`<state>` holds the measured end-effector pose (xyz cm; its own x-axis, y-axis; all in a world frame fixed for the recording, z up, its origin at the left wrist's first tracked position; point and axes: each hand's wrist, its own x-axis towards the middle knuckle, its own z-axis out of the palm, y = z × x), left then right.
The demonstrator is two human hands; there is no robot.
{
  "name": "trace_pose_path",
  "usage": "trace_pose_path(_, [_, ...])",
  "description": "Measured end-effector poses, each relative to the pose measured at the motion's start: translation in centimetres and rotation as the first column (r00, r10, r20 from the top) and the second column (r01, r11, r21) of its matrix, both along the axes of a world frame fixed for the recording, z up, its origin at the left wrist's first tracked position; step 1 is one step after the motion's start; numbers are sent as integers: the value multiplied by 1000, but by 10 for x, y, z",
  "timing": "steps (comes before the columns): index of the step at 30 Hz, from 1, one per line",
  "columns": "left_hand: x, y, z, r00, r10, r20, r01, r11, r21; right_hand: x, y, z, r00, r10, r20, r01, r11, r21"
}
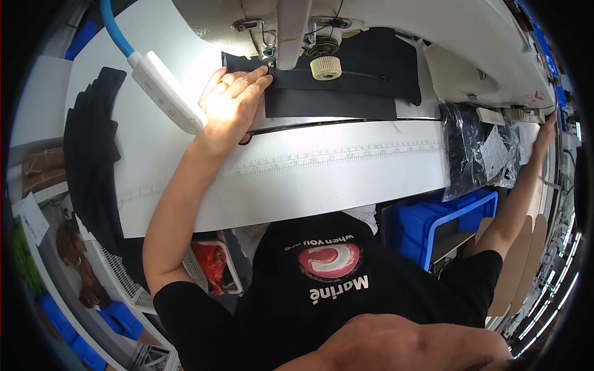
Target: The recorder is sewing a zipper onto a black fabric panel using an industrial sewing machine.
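My left hand [234,99] lies with fingers stretched out flat on a black fabric piece [371,52], close to the needle area of a white sewing machine [383,15]. A zipper [359,75] runs across this fabric, to the right of my fingertips. A flat black strip [334,104] lies along the fabric's near side. Beside my left wrist a small dark ring-shaped handle [245,140] peeks out; the rest of it is hidden. My right hand [544,135] reaches to the machine's far right end, its fingers mostly hidden there.
A white lamp [167,93] on a blue flexible neck shines over my left hand. Black cloth [93,148] hangs over the table's left edge. A ruler strip [309,162] crosses the white table. Clear plastic packaging [464,151] lies at right, above a blue crate [427,222].
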<state>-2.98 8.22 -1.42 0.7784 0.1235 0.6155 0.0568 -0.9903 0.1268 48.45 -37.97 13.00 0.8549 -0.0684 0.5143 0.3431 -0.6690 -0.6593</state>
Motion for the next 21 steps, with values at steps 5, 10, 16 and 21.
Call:
trace_pose_path(5, [0, 3, -7, 998, 5, 62, 2, 995, -103, -180, 107, 27, 815, 374, 443, -326, 927, -183])
trace_pose_path(10, [2, 10, 9, 997, -52, -50, 33, 949, -315, -337, 218, -93, 189, 972, -143, -860, 93, -502])
trace_pose_path(16, [-54, -52, 15, 994, -100, -53, 99, 995, -20, -364, 176, -112, 124, 966, -226, -847, -15, -531])
trace_pose_path(21, [-53, -68, 19, 993, 4, -121, -25, 984, -175, -392, 177, -113, 68, 979, -195, -917, -15, -400])
